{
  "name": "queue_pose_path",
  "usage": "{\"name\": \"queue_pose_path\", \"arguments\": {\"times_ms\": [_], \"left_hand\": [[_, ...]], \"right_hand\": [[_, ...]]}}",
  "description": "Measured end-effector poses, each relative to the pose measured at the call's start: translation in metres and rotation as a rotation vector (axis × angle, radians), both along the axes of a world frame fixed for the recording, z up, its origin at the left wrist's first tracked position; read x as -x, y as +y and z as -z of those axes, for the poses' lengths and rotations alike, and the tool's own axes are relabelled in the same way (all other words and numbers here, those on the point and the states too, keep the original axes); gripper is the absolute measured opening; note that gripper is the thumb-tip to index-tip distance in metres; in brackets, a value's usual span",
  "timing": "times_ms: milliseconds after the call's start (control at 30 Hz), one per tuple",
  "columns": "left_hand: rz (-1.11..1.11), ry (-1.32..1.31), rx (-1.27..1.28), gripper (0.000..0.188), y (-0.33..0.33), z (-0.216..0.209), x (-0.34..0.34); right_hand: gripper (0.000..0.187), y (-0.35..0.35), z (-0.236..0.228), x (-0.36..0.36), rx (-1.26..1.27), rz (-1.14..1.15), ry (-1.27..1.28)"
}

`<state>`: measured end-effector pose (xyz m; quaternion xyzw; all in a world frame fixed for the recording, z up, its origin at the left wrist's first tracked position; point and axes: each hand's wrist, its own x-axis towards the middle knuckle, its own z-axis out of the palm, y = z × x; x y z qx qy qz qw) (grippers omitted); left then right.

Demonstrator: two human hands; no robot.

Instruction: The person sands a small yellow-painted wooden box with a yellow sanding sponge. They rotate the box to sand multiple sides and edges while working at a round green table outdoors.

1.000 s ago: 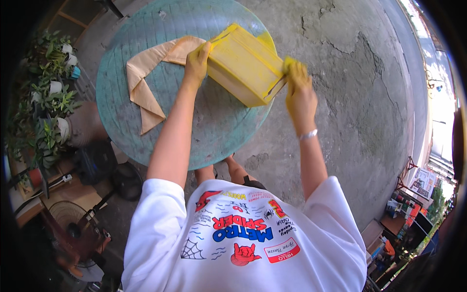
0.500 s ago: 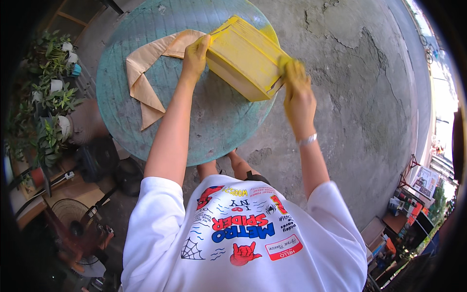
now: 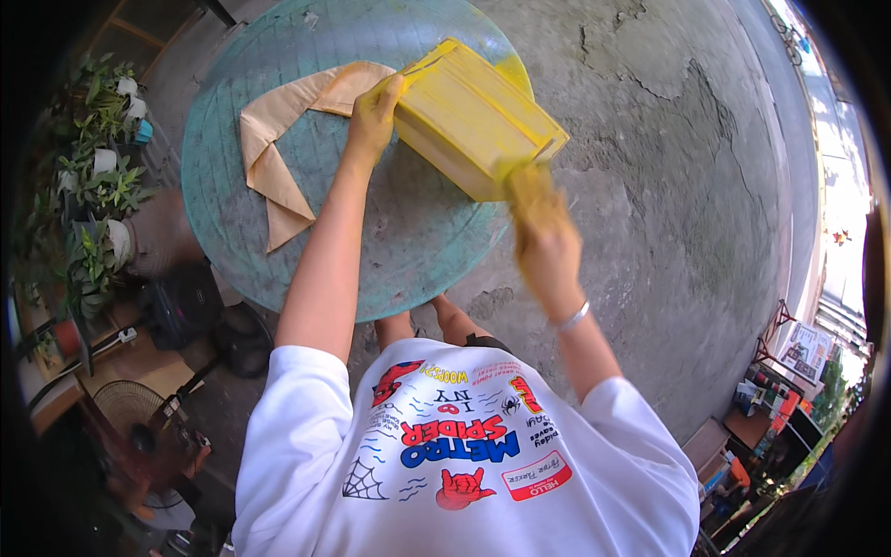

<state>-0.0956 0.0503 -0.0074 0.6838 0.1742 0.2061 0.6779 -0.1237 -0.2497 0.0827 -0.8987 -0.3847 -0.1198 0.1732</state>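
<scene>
One yellow box (image 3: 473, 116) juts past the table's (image 3: 408, 241) right edge, grasped by your left hand (image 3: 374, 116). Blur hides whether your right hand (image 3: 548, 239) grips; concrete floor (image 3: 659, 251) stretches rightward.

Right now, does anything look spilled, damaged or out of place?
Yes: a yellow smear marks the green table beside the yellow box, and the right hand looks yellowed too, as if colour had strayed. The concrete floor to the right is cracked.
</scene>
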Motion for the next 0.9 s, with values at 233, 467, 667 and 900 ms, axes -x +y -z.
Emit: {"name": "queue_pose_path", "arguments": {"times_ms": [233, 467, 667, 900], "left_hand": [[0.032, -0.03, 0.037, 0.052, -0.003, -0.007, -0.002], [0.03, -0.08, 0.063, 0.05, -0.005, -0.006, -0.002], [0.079, 0.023, -0.076, 0.05, 0.0, -0.016, -0.003], [-0.002, 0.039, 0.259, 0.066, -0.006, 0.003, 0.021]], "right_hand": [[0.039, 0.024, -0.018, 0.011, -0.057, -0.128, 0.123], [0.034, 0.045, 0.0, -0.023, 0.011, -0.161, -0.106], [0.027, 0.082, -0.004, -0.063, 0.045, -0.059, 0.065], [0.03, 0.125, -0.018, -0.107, 0.204, -0.011, 0.209]]}}
